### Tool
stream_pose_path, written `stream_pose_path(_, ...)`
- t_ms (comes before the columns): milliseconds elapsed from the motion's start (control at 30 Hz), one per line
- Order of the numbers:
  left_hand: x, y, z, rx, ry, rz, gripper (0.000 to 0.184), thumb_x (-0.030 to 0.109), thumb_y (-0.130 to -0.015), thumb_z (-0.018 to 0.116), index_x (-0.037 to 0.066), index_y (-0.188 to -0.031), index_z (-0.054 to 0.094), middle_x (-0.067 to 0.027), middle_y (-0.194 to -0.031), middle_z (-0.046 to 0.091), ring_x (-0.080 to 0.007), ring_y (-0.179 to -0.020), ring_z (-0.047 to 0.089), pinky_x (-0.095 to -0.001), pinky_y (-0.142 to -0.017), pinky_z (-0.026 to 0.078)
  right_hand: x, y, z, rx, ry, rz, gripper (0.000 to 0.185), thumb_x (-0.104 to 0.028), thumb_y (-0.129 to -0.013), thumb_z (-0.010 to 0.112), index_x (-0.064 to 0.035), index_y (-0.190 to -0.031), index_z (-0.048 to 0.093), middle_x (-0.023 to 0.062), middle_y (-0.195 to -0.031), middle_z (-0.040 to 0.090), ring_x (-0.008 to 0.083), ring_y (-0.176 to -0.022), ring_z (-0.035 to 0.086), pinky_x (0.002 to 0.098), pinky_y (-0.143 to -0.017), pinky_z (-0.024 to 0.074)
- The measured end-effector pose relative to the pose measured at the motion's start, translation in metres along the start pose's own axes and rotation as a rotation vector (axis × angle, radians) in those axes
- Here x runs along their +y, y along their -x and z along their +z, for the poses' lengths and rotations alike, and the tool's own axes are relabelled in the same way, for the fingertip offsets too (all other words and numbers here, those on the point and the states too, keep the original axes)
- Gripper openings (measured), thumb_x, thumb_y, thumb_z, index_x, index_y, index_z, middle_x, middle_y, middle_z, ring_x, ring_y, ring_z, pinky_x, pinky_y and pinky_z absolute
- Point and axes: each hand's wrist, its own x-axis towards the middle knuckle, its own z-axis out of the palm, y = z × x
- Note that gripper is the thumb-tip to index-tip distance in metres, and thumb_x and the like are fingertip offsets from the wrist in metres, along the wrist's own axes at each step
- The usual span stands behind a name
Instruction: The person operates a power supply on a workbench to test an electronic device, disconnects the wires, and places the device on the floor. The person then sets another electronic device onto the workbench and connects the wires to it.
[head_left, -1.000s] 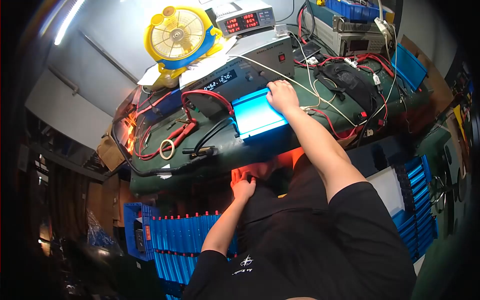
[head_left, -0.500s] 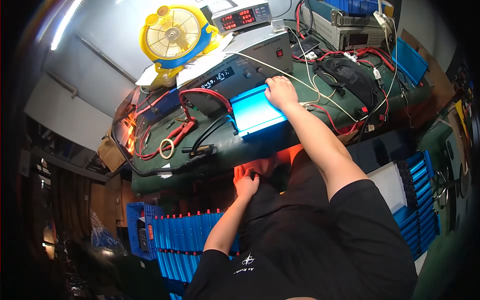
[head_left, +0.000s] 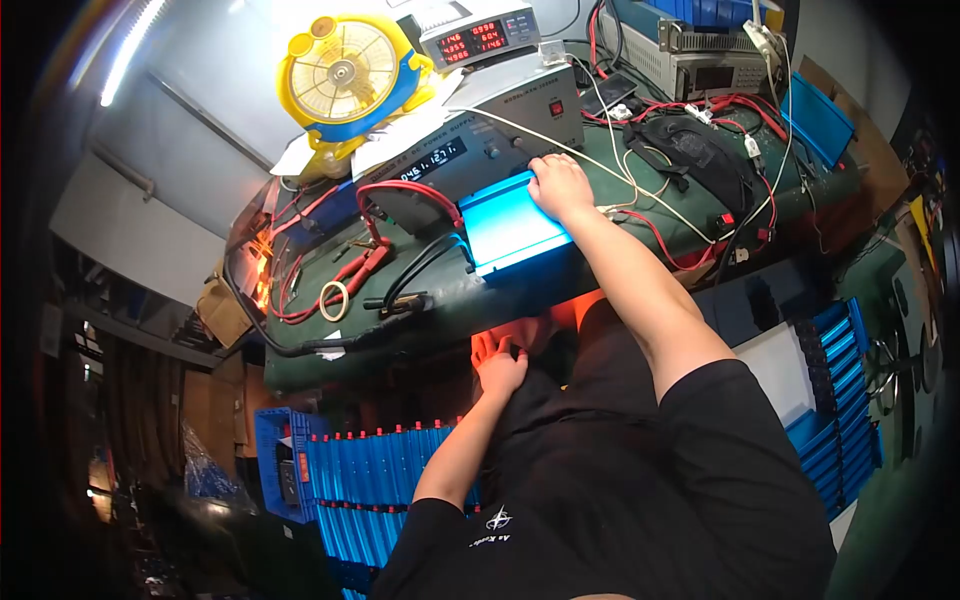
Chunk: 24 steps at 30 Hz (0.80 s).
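Observation:
A blue power inverter [head_left: 515, 225] with a ribbed metal case lies on the green-topped bench. My right hand [head_left: 561, 186] is curled over its right end, fingers at the far corner; the fingertips are partly hidden. Thick red cables [head_left: 415, 187] and black cables [head_left: 425, 265] run into the inverter's left end. Behind it stands a grey DC power supply [head_left: 480, 145] with a lit display. Below the bench edge, my left hand [head_left: 500, 364] rests on my leg with its fingers apart, holding nothing.
A yellow fan [head_left: 343, 75] and a meter with red digits [head_left: 482, 38] stand at the back. Red clamps [head_left: 365, 268] and a tape ring [head_left: 334, 300] lie left. A black strap bundle [head_left: 695, 150] lies right among wires. Several blue cases [head_left: 385, 460] are stacked beside a blue crate [head_left: 280, 465].
My left hand has shifted slightly right on my leg, its fingers a little more spread. Digits on the power supply and meter have changed. My right hand stays on the inverter.

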Motion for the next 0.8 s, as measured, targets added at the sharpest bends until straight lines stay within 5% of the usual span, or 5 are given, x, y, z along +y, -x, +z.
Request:
stream_pose_path(200, -0.036, 0.0, 0.0, -0.045, 0.082, -0.021, 0.053, 0.045, -0.09, 0.064, 0.017, -0.134, 0.061, -0.0281, -0.159, 0.035, -0.0419, -0.147, 0.035, -0.0521, -0.116, 0.034, 0.017, -0.006, 0.0, -0.148, -0.13, -0.084, 0.038, -0.027, -0.095, 0.061, -0.007, -0.127, 0.067, 0.0171, -0.123, 0.068, 0.0325, -0.121, 0.062, 0.0423, -0.116, 0.0398)
stream_pose_path(333, -0.037, 0.009, 0.001, 0.107, 0.263, 0.034, 0.049, 0.039, -0.089, 0.066, 0.013, -0.131, 0.065, -0.0277, -0.146, 0.052, -0.0426, -0.135, 0.05, -0.0494, -0.111, 0.04, 0.04, 0.011, -0.061, -0.026, -0.668, 0.113, 0.034, -0.026, -0.102, 0.055, -0.0047, -0.125, 0.067, 0.0167, -0.118, 0.072, 0.03, -0.112, 0.068, 0.0376, -0.095, 0.0524)
stream_pose_path(400, -0.017, 0.009, -0.02, -0.156, 0.327, -0.127, 0.046, 0.032, -0.09, 0.066, 0.008, -0.129, 0.065, -0.0257, -0.137, 0.061, -0.0418, -0.126, 0.057, -0.0484, -0.107, 0.045, 0.041, 0.044, -0.096, 0.047, -0.74, 0.295, 0.029, -0.023, -0.102, 0.054, -0.0035, -0.115, 0.071, 0.0133, -0.103, 0.076, 0.0239, -0.099, 0.073, 0.0352, -0.087, 0.0546)
stream_pose_path(667, 0.109, -0.025, -0.144, 0.172, 0.506, 0.843, 0.03, 0.001, -0.083, 0.065, 0.002, -0.113, 0.069, -0.0172, -0.122, 0.07, -0.0374, -0.126, 0.062, -0.0466, -0.105, 0.05, 0.124, 0.107, -0.069, 0.108, -0.367, 0.013, 0.015, -0.014, -0.095, 0.062, -0.0013, -0.099, 0.068, 0.0144, -0.1, 0.071, 0.0349, -0.097, 0.068, 0.042, -0.088, 0.0529)
stream_pose_path(800, 0.184, -0.111, -0.197, 0.411, 0.55, 0.978, 0.025, 0.0, -0.084, 0.064, 0.002, -0.108, 0.07, -0.0159, -0.116, 0.072, -0.0375, -0.121, 0.065, -0.0453, -0.102, 0.051, 0.12, 0.11, -0.062, 0.217, -0.321, 0.065, 0.013, -0.016, -0.094, 0.063, -0.0031, -0.095, 0.066, 0.0129, -0.102, 0.071, 0.0341, -0.101, 0.067, 0.0422, -0.09, 0.0524)
